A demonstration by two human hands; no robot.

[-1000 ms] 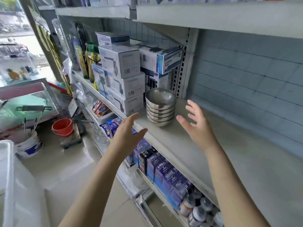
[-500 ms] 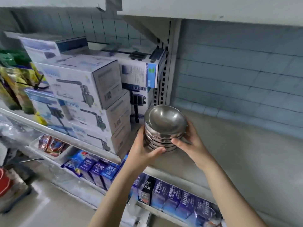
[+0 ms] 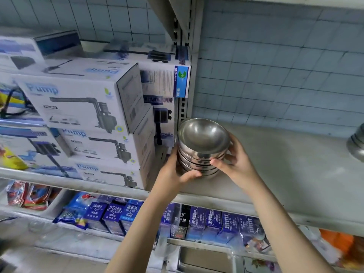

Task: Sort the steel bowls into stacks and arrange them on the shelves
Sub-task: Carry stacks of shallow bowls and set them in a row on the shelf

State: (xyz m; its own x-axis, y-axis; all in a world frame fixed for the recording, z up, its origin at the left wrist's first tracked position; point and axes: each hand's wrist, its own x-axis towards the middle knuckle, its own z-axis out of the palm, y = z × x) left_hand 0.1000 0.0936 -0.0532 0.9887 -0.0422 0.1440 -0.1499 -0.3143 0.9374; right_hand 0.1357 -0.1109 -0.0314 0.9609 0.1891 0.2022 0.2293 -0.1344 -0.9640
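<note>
A stack of several steel bowls (image 3: pixel 202 141) stands on the grey shelf (image 3: pixel 285 170), close to the shelf's upright post. My left hand (image 3: pixel 175 172) grips the stack's left side, thumb curled across the lower bowls. My right hand (image 3: pixel 234 164) grips the right side, fingers wrapped round the back and thumb on the front. Whether the stack rests on the shelf or is held just above it is hidden by my hands. A second steel bowl stack (image 3: pixel 356 144) shows partly at the right edge of the same shelf.
White pump boxes (image 3: pixel 82 107) are piled just left of the bowls, up to the post (image 3: pixel 185 107). A tiled wall (image 3: pixel 275 71) backs the shelf. Blue packets (image 3: pixel 212 221) fill the shelf below. Another shelf (image 3: pixel 275 0) hangs overhead.
A second ago both hands were open and apart in front of the stack. They closed on its two sides, and my view has moved closer and to the right.
</note>
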